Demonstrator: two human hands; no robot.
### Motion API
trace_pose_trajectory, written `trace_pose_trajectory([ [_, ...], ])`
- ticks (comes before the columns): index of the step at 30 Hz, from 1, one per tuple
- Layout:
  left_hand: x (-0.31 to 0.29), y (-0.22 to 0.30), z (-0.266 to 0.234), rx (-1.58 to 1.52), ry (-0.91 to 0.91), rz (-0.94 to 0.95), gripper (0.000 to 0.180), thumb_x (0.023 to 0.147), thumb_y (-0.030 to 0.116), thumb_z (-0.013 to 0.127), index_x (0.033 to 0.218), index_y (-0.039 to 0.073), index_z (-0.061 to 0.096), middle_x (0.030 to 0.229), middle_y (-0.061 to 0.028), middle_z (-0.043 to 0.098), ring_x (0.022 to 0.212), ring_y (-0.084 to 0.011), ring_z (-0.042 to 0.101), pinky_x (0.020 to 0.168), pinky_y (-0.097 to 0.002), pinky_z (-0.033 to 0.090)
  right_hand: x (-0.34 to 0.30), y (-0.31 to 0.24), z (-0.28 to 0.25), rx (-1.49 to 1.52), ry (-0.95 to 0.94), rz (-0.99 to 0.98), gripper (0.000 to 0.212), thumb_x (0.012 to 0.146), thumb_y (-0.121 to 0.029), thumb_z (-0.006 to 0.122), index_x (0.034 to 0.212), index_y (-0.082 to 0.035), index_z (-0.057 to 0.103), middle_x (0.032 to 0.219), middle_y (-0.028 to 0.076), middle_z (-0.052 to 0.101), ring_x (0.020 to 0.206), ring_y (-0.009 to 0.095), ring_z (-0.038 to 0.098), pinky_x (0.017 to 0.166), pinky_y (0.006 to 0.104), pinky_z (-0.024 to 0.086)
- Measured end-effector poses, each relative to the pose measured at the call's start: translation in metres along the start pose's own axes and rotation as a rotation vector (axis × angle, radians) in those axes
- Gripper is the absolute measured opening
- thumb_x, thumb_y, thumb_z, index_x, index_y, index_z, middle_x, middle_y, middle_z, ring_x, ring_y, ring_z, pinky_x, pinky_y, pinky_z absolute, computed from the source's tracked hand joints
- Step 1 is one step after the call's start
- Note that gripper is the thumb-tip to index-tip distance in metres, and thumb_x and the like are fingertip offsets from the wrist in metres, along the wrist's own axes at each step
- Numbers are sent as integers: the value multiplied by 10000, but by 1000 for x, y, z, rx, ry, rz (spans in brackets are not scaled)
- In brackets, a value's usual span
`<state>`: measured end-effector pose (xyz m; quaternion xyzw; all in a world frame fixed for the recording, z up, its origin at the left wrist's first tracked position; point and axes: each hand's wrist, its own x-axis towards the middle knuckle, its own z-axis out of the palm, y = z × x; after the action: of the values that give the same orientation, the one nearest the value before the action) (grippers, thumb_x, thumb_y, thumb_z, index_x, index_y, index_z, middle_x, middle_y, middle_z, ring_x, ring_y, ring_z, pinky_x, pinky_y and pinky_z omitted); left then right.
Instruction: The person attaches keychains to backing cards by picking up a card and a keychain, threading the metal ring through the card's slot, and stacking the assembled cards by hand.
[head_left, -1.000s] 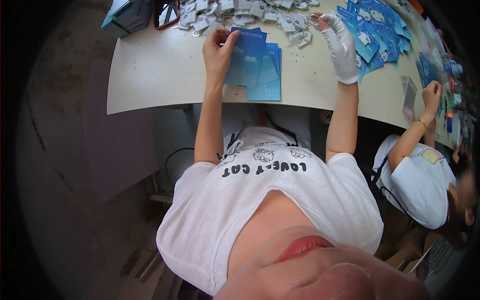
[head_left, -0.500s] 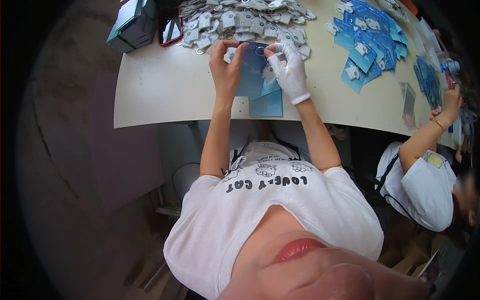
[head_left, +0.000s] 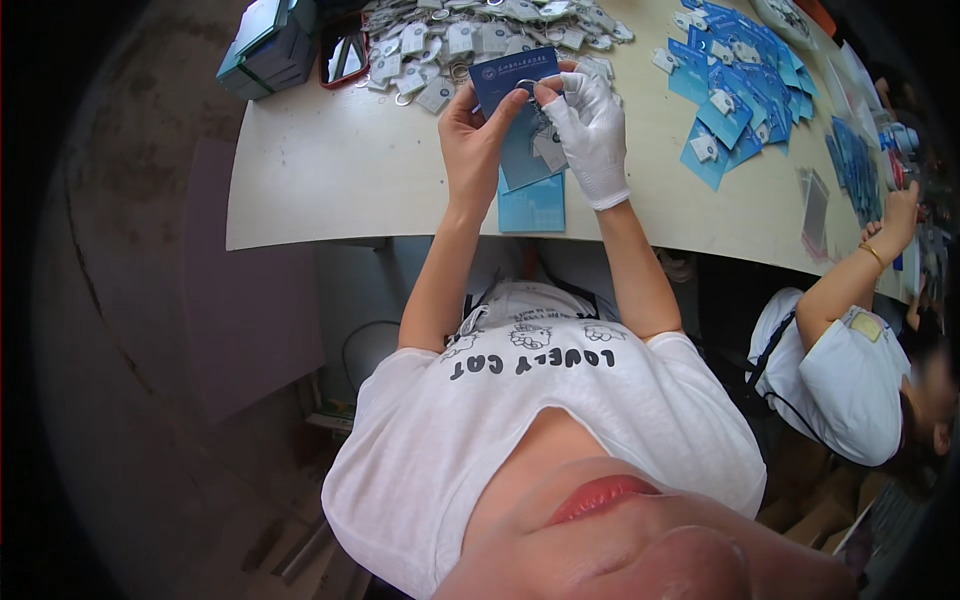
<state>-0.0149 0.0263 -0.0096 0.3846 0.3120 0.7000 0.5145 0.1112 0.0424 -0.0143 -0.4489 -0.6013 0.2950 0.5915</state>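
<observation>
White tee, right hand (head_left: 592,130) gloved (white).

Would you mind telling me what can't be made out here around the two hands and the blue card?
- Head view: the blue card's lower part is hidden by the left hand and gloved right hand.
- The small ring at the fingertips is too small to tell how it attaches.
- The keychain pile is cut off by the top edge.
</observation>
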Motion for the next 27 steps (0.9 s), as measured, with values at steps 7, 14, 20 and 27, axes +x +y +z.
trace_pose_trajectory([
  [7,-5,-5,3,-62,30,-4,200,849,137,720,993,3,691,896,-15,686,774,-43,572,725,-190,438,-6,-23,6,353,43,83,180,820,-79,709,960,-20,611,992,53,621,926,98,590,783,234,475],
  [14,-7,-3,9,-33,-33,125,238,896,118,654,1085,-21,616,962,-30,664,839,-55,571,749,-207,448,0,-36,10,415,58,-52,430,810,45,667,1175,11,442,1062,113,585,971,129,584,853,241,481],
  [20,-1,-18,-13,573,-100,283,374,887,228,664,1139,-30,565,989,-96,638,896,-171,597,784,-305,473,6,3,-28,218,46,-1,458,802,76,646,1197,25,421,1089,120,569,1013,160,576,899,261,475],
  [27,-6,-30,-48,1889,-49,81,687,719,677,618,841,2,568,901,-140,556,884,-276,544,739,-399,421,56,66,-211,-143,294,110,458,801,-41,680,1213,-24,480,1121,144,591,1014,194,594,886,314,485],
])
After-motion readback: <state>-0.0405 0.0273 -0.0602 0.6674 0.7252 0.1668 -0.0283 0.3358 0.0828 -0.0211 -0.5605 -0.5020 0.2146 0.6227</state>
